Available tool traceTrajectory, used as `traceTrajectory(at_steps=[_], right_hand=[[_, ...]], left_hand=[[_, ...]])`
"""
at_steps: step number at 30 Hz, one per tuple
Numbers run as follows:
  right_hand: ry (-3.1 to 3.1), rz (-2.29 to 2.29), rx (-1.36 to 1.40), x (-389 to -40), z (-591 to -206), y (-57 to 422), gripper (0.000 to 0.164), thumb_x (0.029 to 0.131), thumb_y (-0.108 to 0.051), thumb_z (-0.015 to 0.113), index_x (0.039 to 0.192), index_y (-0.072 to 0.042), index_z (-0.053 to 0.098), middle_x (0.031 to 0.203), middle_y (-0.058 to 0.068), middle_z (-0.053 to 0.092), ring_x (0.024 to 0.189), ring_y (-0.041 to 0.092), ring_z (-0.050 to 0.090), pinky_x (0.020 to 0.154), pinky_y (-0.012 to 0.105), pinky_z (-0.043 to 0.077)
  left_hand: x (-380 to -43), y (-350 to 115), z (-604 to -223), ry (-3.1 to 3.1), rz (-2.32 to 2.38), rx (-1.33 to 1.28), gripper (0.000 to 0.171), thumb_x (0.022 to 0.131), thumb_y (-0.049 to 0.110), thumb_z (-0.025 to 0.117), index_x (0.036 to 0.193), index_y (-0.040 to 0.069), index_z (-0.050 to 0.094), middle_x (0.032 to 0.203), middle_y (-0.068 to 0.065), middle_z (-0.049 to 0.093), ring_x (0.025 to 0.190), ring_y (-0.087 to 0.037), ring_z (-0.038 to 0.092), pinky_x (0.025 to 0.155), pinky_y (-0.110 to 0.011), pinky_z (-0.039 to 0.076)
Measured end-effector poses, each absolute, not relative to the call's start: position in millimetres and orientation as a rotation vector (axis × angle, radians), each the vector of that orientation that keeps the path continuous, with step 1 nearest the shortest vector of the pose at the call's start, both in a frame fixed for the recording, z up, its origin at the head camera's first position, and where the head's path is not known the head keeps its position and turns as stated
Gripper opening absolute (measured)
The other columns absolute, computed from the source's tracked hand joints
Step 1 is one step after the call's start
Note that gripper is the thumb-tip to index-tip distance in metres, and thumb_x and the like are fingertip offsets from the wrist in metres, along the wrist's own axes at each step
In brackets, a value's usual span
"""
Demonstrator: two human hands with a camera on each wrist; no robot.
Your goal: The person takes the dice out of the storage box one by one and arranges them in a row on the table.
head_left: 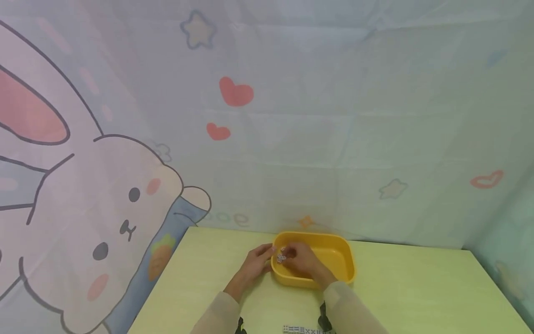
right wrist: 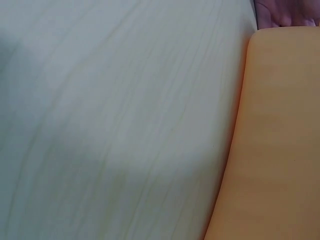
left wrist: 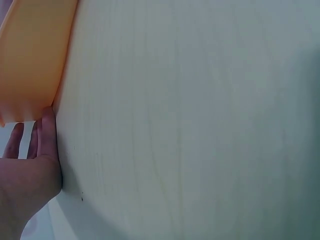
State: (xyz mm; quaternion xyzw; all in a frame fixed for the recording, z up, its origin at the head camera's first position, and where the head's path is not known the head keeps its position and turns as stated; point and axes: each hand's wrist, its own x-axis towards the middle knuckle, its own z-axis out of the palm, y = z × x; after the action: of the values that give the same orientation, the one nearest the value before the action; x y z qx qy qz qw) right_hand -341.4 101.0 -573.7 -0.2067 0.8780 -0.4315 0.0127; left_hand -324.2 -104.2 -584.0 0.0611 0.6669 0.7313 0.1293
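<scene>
A yellow plastic tub (head_left: 333,256) stands on the table. At its left end, several small white dice with dark dots (head_left: 281,256) show inside. My right hand (head_left: 303,260) reaches into the tub with curled fingers, its fingertips pinching at the dice; how many it holds is too small to tell. My left hand (head_left: 255,263) rests against the tub's outer left end, thumb near the rim. In the left wrist view, the straight fingers of the left hand (left wrist: 35,165) touch the tub's wall (left wrist: 35,55). Only the tub's outer side (right wrist: 280,135) and part of a hand (right wrist: 285,11) appear in the right wrist view.
A row of white dotted dice (head_left: 306,330) lies at the table's near edge, partly hidden by the right sleeve. The light table (head_left: 409,287) extends to both sides. Behind it hangs a cloth backdrop (head_left: 292,139) with a rabbit and hearts.
</scene>
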Motion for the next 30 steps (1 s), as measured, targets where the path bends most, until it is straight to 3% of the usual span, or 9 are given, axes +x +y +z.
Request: traceTrajectory(at_steps=[6,22,30], right_hand=[[2.774,-1.299,-0.723,-338.0,-575.7,100.6,0.010,0.086,0.004,0.076,0.095,0.001,0.074,0.092,0.009,0.072,0.086,0.018,0.062,0.081,0.036,0.058],[2.731,-1.283,-0.710,-333.7,-576.0,98.4,0.016,0.081,0.007,0.075,0.094,0.000,0.072,0.093,0.008,0.069,0.088,0.018,0.060,0.082,0.037,0.055],[2.705,-1.271,-0.718,-334.4,-575.5,99.6,0.012,0.086,0.003,0.077,0.096,-0.003,0.073,0.097,0.007,0.070,0.091,0.018,0.061,0.087,0.041,0.056]], left_hand=[[-321.3,-104.7,-586.7,1.950,2.117,0.201,0.059,0.110,0.033,0.061,0.152,-0.007,0.049,0.150,-0.026,0.053,0.136,-0.042,0.055,0.101,-0.041,0.061],[-313.7,-107.8,-583.0,1.968,2.090,0.202,0.060,0.111,0.034,0.059,0.153,-0.007,0.047,0.151,-0.027,0.053,0.136,-0.040,0.055,0.101,-0.039,0.061],[-309.7,-109.9,-582.4,1.952,2.096,0.226,0.060,0.112,0.037,0.057,0.155,-0.004,0.046,0.153,-0.025,0.051,0.140,-0.043,0.051,0.104,-0.042,0.060]])
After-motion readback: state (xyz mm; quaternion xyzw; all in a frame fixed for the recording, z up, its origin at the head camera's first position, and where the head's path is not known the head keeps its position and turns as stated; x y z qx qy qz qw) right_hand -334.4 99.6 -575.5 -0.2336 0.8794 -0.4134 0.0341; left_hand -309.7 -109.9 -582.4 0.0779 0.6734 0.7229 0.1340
